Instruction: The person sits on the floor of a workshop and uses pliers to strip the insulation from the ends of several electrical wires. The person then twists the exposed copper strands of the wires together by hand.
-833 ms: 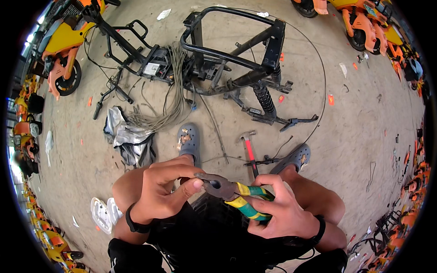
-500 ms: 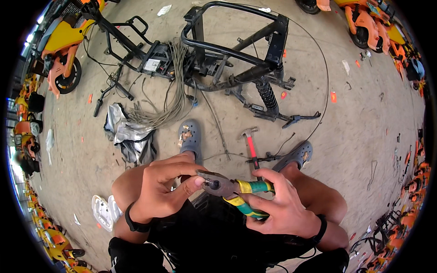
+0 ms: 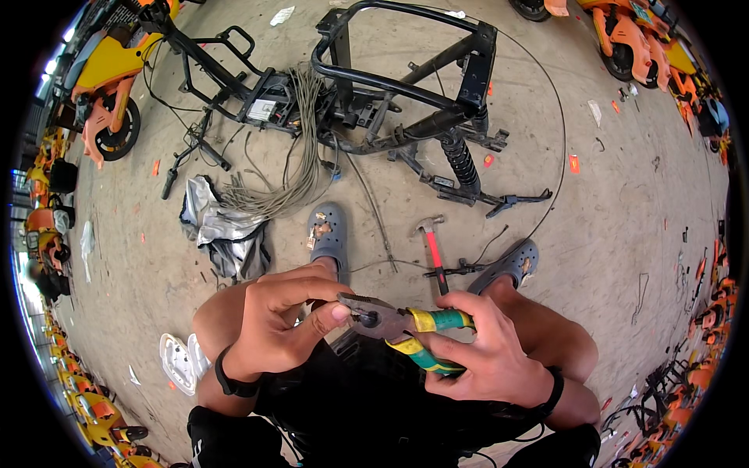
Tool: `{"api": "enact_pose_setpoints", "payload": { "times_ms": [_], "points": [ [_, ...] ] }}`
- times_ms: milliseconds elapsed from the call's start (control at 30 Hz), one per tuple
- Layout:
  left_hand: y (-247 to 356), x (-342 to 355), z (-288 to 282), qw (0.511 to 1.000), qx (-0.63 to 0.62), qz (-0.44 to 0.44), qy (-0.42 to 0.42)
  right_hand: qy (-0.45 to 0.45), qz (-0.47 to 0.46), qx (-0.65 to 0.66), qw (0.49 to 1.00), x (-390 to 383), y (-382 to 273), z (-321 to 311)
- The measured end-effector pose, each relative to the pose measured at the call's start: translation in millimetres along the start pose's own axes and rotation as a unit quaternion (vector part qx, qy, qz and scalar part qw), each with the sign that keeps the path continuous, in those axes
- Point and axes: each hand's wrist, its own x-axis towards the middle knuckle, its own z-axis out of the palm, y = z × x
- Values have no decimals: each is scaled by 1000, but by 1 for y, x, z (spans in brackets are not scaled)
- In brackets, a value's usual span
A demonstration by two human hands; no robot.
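My right hand (image 3: pixel 497 355) is wrapped round the green-and-yellow handles of a pair of pliers (image 3: pixel 380 320), whose handles stand spread apart. The dark metal head points left, toward my left hand (image 3: pixel 282 318). Thumb and forefinger of that hand are pinched together right at the jaws, with the thumb tip touching or very close to them. Something small and dark shows at the jaws by the thumb; what it is, and whether my left fingers hold it, I cannot make out. Both hands are above my lap, between my knees.
Ahead lies a black scooter frame (image 3: pixel 406 140) with a bundle of grey cables (image 3: pixel 300 171) draped over it. A red-handled hammer (image 3: pixel 434 253) rests on the floor between my feet. Silvery cloth (image 3: pixel 226 230) is at the left, and orange-yellow scooters (image 3: pixel 113 78) line the edges.
My hands and the pliers stay almost in the same place. The whole view has shifted very slightly, and the pliers' handles look about equally spread.
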Motion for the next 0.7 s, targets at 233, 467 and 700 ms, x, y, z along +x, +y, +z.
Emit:
{"api": "enact_pose_setpoints", "payload": {
  "times_ms": [233, 467, 700],
  "points": [
    [-7, -1, 0, 1000, -12, 2, -2, -6, -16, -25, 1000, 1, 0, -2],
    [-9, -4, 2, 999, -48, -20, 7, -1, -33, -39, 999, 0, 2, -2],
    [-7, -2, 2, 999, -48, -3, -1, -6, -40, -33, 999, -1, 4, -2]
  ]
}}
